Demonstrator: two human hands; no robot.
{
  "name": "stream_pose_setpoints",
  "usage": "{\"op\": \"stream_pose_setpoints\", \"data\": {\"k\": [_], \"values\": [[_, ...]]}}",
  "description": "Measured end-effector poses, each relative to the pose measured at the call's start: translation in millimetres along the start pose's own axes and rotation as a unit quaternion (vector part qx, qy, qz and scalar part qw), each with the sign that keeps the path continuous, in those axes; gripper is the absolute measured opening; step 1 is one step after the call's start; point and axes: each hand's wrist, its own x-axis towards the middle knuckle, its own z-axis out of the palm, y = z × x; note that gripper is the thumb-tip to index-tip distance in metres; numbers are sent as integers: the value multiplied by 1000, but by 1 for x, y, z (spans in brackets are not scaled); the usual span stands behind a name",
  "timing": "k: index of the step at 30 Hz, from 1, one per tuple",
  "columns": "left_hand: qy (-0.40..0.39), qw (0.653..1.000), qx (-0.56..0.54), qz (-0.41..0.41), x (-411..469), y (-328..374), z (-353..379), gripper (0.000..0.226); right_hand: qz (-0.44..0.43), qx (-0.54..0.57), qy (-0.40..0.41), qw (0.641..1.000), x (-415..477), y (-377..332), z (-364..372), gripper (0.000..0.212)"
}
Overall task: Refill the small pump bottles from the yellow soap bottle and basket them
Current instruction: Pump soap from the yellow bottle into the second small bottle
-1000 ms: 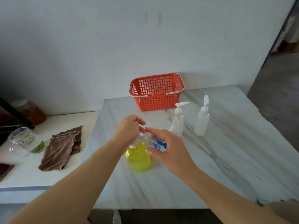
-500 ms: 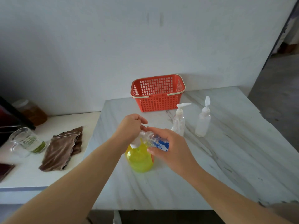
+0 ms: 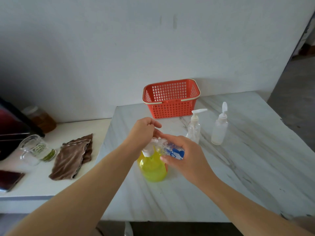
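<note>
Your left hand (image 3: pixel 143 132) curls over the pump of the yellow soap bottle (image 3: pixel 152 169), which stands near the table's (image 3: pixel 238 176) front edge. Your right hand (image 3: pixel 187 160) grips a small printed bottle (image 3: pixel 173 151), tilted with its mouth at the spout, apparently to catch soap. The basket (image 3: pixel 170 106) waits at the far edge.

The yellow soap bottle (image 3: pixel 153 169) stands under the left hand (image 3: pixel 144 132); blue-printed small bottle (image 3: pixel 173 150) tilted in the right hand (image 3: pixel 185 157); clear pump bottle (image 3: pixel 194 129), frosted pump bottle (image 3: pixel 219 132), red basket (image 3: pixel 170 108) beyond.
</note>
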Motion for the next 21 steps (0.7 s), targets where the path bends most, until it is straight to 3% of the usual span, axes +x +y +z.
{"op": "stream_pose_setpoints", "data": {"k": [7, 21], "values": [[7, 1000, 10, -22, 2, -9, 1, 32, 1, 6, -6, 1000, 1, 1, 0, 54], [25, 999, 18, 10, 4, -5, 3, 35, 4, 31, 7, 999, 2, -1, 0, 55]]}}
